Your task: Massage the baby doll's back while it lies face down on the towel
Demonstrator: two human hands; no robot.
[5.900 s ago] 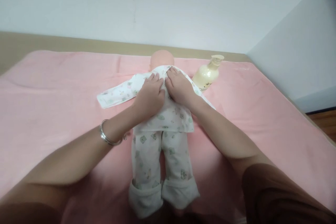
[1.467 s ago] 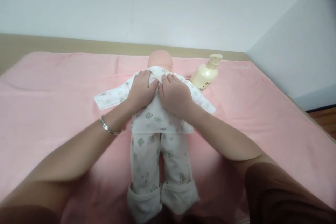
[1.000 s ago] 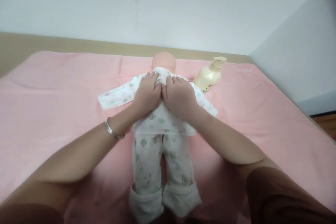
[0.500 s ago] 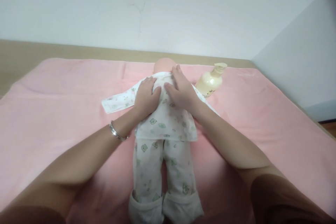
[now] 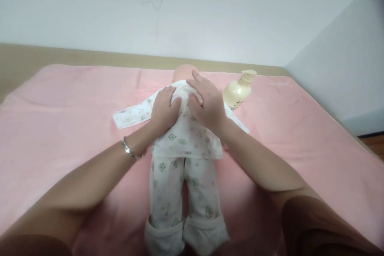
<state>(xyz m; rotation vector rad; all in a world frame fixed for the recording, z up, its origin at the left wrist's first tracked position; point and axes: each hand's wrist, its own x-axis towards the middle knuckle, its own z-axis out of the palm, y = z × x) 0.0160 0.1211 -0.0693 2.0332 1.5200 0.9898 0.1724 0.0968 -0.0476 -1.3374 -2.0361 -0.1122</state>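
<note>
A baby doll (image 5: 185,73) lies on a pink sheet, its head at the far end and only the bare, smooth back or top of it showing. It wears a white printed top (image 5: 186,140) and matching trousers (image 5: 168,192) with turned-up cuffs. My left hand (image 5: 166,108) rests flat on the left side of the top near the shoulder, thumb apart from the fingers. My right hand (image 5: 208,102) is at the right shoulder with fingers spread and slightly lifted; whether its palm touches the cloth is hidden. A silver bangle (image 5: 129,149) circles my left wrist.
A pale yellow pump bottle (image 5: 238,91) stands right of the doll, close to its right sleeve. The pink sheet (image 5: 75,128) covers most of a tan surface (image 5: 24,58). Behind it rises a white wall (image 5: 210,16), with another wall at the right.
My right hand's fingers have lifted and turned leftward over the doll's upper back. My left hand stays in place on the top. The whole view has shifted slightly.
</note>
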